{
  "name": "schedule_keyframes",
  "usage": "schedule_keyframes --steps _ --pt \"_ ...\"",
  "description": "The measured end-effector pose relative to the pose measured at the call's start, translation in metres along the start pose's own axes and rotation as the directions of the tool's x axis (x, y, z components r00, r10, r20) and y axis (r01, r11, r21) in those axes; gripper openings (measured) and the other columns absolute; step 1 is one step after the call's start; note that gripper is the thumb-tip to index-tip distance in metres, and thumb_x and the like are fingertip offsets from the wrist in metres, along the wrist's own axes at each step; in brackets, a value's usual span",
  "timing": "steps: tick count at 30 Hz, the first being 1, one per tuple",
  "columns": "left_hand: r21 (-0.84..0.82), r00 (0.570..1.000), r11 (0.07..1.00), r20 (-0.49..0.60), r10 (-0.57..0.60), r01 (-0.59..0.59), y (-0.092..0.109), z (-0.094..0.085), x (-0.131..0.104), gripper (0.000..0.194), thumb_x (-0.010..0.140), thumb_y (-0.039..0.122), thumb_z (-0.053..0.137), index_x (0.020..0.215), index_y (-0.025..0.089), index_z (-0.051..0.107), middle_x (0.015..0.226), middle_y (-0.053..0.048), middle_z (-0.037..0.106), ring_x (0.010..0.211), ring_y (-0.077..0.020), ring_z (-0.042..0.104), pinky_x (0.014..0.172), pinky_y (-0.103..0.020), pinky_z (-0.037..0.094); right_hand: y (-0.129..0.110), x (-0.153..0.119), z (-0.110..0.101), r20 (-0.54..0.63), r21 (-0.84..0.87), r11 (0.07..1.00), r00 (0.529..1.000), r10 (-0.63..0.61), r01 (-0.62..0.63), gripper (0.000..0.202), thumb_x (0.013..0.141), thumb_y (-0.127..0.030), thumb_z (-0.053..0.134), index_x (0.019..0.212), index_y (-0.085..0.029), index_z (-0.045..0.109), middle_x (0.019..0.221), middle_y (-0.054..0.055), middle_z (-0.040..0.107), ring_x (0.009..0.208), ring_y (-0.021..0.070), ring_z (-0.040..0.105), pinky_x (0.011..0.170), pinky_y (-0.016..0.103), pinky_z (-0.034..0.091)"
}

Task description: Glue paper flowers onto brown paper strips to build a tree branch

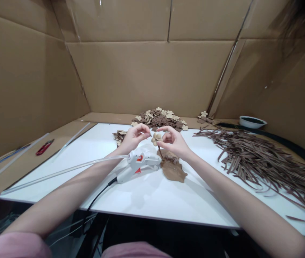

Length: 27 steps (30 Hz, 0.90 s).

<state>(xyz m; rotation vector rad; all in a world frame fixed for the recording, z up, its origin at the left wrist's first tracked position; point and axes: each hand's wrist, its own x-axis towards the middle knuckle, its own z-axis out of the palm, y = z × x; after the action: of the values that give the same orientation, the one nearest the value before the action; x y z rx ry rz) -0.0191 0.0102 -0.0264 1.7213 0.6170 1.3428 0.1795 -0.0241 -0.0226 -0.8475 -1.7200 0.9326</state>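
Note:
My right hand (173, 140) pinches a small cream flower (156, 139) between thumb and fingers, and a thin brown stem (160, 152) hangs below it. Just left of the flower, my left hand (137, 137) is closed with thumb and fingertips together; a tiny dark bit shows at the tips, too small to name. Below my hands a white glue gun (139, 163) with an orange trigger rests on the white board, a long clear glue stick (69, 172) running out of its back. Its nozzle points at a crumpled brown sheet (174, 171) under the flower.
A heap of brown and cream flower cutouts (159, 119) lies behind my hands, with a smaller pile (119, 137) to the left. Brown strips (260, 157) spread over the right side, near a white bowl (252, 122). A red cutter (45, 147) lies left. Cardboard walls (147, 77) surround the table.

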Motion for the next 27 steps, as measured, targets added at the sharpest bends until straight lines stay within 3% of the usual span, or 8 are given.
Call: schedule_keyframes --steps 10,27 --pt "0.005 0.999 1.0 -0.033 -0.003 0.003 0.0045 0.0002 -0.0011 0.024 0.071 0.032 0.078 0.077 0.015 0.061 0.079 -0.001 0.059 0.075 -0.0133 0.056 0.068 -0.025 0.046 -0.0049 -0.0035 0.003 0.086 0.048 0.996 0.994 0.064 -0.068 0.049 0.067 -0.024 0.072 0.113 -0.018 0.055 0.06 -0.007 0.055 0.057 0.0122 0.053 0.061 0.026 0.044" --pt "0.084 0.994 0.996 -0.103 0.032 -0.023 0.0095 0.0027 -0.0006 0.024 0.074 0.034 0.075 0.081 0.016 0.06 0.081 -0.002 0.059 0.071 -0.0118 0.053 0.063 -0.023 0.044 -0.0019 -0.0021 0.0026 0.105 0.068 0.995 0.992 0.063 -0.071 0.05 0.067 -0.023 0.072 0.113 -0.019 0.055 0.062 -0.006 0.057 0.059 0.0128 0.055 0.061 0.026 0.044"
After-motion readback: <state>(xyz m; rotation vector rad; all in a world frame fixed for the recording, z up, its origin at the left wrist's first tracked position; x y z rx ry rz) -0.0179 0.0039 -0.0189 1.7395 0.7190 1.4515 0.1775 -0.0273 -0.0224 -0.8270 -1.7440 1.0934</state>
